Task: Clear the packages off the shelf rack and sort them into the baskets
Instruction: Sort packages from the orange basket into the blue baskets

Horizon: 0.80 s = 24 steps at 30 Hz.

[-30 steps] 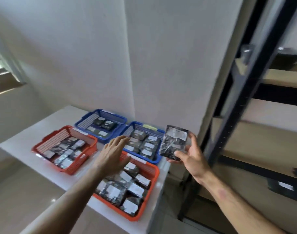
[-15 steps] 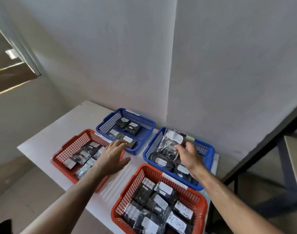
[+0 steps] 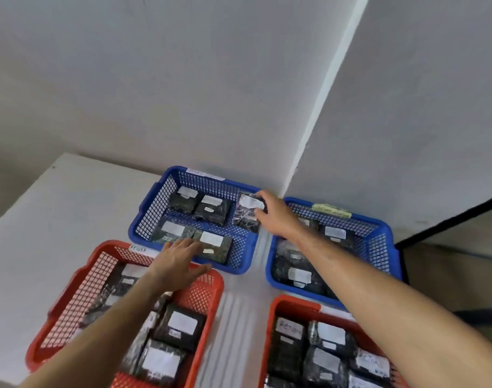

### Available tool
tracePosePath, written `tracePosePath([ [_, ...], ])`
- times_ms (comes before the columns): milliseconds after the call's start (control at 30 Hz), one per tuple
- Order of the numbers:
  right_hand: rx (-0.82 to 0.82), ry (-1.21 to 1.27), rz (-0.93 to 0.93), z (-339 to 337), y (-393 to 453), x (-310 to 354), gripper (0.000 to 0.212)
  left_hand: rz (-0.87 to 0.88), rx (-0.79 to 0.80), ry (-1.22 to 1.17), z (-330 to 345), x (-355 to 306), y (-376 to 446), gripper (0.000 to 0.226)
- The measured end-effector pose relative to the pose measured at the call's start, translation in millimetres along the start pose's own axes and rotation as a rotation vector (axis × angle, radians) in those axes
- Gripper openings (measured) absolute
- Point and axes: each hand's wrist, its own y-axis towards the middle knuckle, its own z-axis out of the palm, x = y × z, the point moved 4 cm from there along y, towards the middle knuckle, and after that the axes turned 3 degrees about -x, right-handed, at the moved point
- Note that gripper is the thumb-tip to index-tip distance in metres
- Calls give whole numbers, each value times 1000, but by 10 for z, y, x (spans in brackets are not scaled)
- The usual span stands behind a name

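My right hand (image 3: 278, 217) grips a dark plastic package with a white label (image 3: 247, 211) and holds it over the right end of the far left blue basket (image 3: 152, 214). That basket holds several dark labelled packages. My left hand (image 3: 177, 261) hovers flat with spread fingers over the gap between this blue basket and the left red basket (image 3: 79, 292); it holds nothing. A second blue basket (image 3: 379, 242) and a second red basket (image 3: 270, 326) on the right are also filled with packages. The shelf rack is out of view.
All the baskets stand on a white table (image 3: 43, 219) pushed against grey walls. A wall corner (image 3: 309, 152) juts out behind the blue baskets. The table's right edge drops off past the right blue basket, with a dark bar (image 3: 449, 219) there.
The view has swung left and down, away from the rack. My right hand has carried the package from over the right blue basket across to the left blue basket. My left hand stayed hovering.
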Motion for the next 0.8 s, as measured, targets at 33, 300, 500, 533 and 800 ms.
tracePosePath([
  [33,32,-63,11,105,134,1,34,20,19,17,57,87,56,77],
  [300,195,-437,100,714,733,-85,42,146,-107,69,443,323,123,72],
  [500,112,-731,22,867,769,-93,61,174,-232,62,501,359,112,60],
  [533,107,-778,18,906,757,-82,75,177,-232,64,509,372,112,60],
  [800,41,-754,-91,1175,509,77,59,163,-222,64,514,398,117,64],
])
